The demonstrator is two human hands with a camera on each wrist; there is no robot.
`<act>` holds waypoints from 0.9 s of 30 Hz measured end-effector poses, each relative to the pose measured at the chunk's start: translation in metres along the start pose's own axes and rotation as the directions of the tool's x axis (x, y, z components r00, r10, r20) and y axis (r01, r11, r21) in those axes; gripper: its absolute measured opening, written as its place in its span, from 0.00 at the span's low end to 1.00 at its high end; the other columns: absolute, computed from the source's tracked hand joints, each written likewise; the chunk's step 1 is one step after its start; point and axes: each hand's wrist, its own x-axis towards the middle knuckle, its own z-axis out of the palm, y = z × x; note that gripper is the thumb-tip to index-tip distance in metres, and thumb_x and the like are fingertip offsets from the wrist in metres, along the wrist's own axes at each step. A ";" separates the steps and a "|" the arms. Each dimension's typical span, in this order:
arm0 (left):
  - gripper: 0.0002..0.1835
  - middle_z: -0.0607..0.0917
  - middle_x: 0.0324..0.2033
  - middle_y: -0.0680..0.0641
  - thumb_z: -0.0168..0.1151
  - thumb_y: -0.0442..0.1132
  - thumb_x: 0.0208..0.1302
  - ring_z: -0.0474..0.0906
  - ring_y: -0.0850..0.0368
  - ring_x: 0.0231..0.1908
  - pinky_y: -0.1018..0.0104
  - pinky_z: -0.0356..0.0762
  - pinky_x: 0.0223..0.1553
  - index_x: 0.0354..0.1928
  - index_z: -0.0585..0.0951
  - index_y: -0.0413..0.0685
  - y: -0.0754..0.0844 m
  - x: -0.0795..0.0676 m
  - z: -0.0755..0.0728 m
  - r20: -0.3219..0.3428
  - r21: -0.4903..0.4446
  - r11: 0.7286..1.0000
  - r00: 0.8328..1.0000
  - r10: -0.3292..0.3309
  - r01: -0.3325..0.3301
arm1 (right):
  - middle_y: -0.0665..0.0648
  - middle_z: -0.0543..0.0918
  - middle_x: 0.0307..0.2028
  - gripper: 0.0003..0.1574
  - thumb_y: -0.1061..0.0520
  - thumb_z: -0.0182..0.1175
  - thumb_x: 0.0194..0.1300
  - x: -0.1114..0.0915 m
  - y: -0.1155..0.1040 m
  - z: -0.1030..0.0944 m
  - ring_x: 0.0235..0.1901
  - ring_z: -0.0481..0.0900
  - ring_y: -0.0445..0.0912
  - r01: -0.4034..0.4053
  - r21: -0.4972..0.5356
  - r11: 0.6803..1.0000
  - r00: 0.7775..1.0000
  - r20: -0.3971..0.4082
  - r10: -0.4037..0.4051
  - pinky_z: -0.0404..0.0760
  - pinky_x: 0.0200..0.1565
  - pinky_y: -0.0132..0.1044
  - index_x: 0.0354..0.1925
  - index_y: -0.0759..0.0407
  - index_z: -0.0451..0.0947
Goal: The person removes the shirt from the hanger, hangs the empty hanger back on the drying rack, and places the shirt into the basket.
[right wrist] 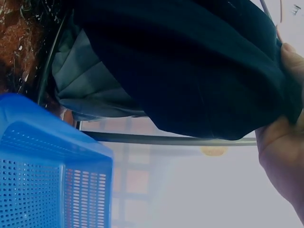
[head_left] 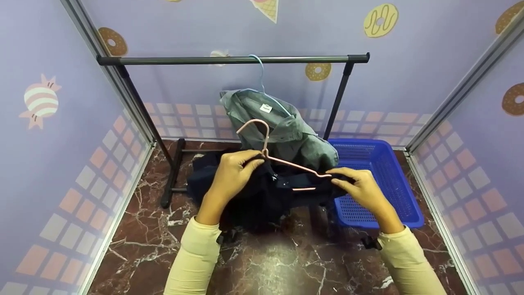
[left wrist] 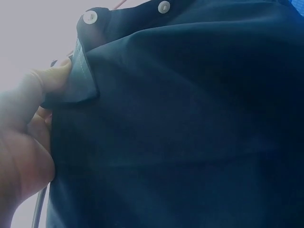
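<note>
A dark navy shirt (head_left: 254,205) hangs between the two hands, partly on a pink hanger (head_left: 291,164) whose hook stands up free of the rack. My left hand (head_left: 231,170) pinches the shirt near the base of the hook. In the left wrist view, the thumb lies on a folded flap of the cloth, below two white buttons (left wrist: 90,17). At the hanger's right end, my right hand (head_left: 359,186) pinches the shirt's shoulder between thumb and fingers. The right wrist view has this hand (right wrist: 282,142) at the edge of the draped dark cloth.
Behind the navy shirt, a grey-green shirt (head_left: 241,112) hangs by a light blue hanger (head_left: 262,73) from a black garment rack (head_left: 180,61). A blue plastic basket (head_left: 393,184) sits on the marbled floor (head_left: 278,262) at the right. Patterned panels (head_left: 462,123) enclose the space.
</note>
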 end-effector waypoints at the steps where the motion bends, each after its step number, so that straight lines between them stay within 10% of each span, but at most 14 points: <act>1: 0.07 0.92 0.38 0.45 0.70 0.35 0.65 0.90 0.53 0.40 0.62 0.87 0.46 0.41 0.90 0.39 0.000 0.000 -0.001 -0.003 -0.002 1.000 1.000 -0.001 0.001 | 0.52 0.92 0.42 0.18 0.69 0.71 0.61 -0.001 0.001 0.000 0.41 0.84 0.32 -0.011 -0.007 1.000 1.000 -0.008 0.011 0.78 0.45 0.18 0.48 0.53 0.90; 14: 0.07 0.92 0.40 0.45 0.69 0.34 0.67 0.90 0.53 0.42 0.61 0.87 0.48 0.43 0.90 0.40 -0.003 0.001 -0.010 -0.038 -0.006 1.000 0.999 -0.028 0.027 | 0.55 0.90 0.39 0.15 0.75 0.65 0.63 -0.004 -0.019 -0.001 0.35 0.81 0.32 -0.173 0.148 0.974 0.981 -0.058 0.184 0.79 0.39 0.20 0.48 0.70 0.86; 27: 0.08 0.92 0.42 0.46 0.69 0.35 0.67 0.90 0.54 0.43 0.63 0.87 0.48 0.44 0.91 0.41 -0.006 0.003 -0.016 -0.050 0.003 1.000 0.999 -0.016 0.016 | 0.42 0.89 0.40 0.17 0.72 0.64 0.66 -0.027 0.034 0.022 0.33 0.84 0.34 -0.280 0.311 0.908 0.956 0.002 0.294 0.83 0.36 0.24 0.53 0.69 0.84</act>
